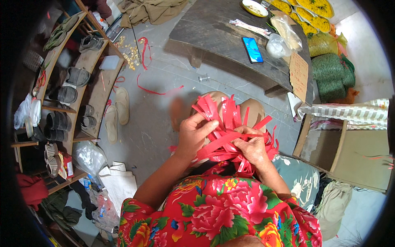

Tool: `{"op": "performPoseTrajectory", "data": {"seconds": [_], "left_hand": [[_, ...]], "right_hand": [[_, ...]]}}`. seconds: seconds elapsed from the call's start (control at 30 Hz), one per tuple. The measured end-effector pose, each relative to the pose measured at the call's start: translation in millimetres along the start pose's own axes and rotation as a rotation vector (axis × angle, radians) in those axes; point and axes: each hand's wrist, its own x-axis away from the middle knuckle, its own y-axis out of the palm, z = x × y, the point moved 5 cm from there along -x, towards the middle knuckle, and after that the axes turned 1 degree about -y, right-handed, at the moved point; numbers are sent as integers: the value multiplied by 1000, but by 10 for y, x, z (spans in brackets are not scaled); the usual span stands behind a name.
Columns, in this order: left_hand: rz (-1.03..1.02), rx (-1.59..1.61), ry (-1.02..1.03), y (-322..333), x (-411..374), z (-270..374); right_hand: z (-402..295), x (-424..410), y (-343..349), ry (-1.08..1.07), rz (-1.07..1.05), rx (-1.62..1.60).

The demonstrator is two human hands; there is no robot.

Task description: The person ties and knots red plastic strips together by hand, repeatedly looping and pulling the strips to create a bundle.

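Observation:
Over my knees lies a tangle of flat red plastic strips (pixel 216 148), woven together in part, with loose ends sticking up and outward. My left hand (pixel 194 132) pinches strips at the left side between thumb and fingers. On the right, my right hand (pixel 251 145) grips a strip near the middle of the weave, its thumb and fingertips pressed together. A wide strip runs slantwise between the two hands. The underside of the weave is hidden against my lap.
A dark low table (pixel 216 34) ahead carries a phone (pixel 252 50), a bowl (pixel 255 8) and a plastic bag (pixel 277 46). Wooden shoe shelves (pixel 89 72) stand at left, near beige slippers (pixel 122 106). A loose red strip (pixel 157 92) lies on the floor. At right is a wooden-framed cabinet (pixel 334 148).

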Motion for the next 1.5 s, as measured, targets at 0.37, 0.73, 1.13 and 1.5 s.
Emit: {"op": "performPoseTrajectory", "data": {"seconds": [0.37, 0.73, 1.13, 1.5], "left_hand": [[-2, -138, 37, 293, -117, 107], [18, 189, -2, 397, -102, -38], [-67, 60, -48, 556, -95, 171], [65, 93, 4, 379, -145, 6]], "right_hand": [[-1107, 55, -122, -584, 306, 491], [-133, -331, -216, -84, 63, -492], [-228, -263, -228, -143, 76, -272], [-189, -317, -282, -150, 186, -238]]}}
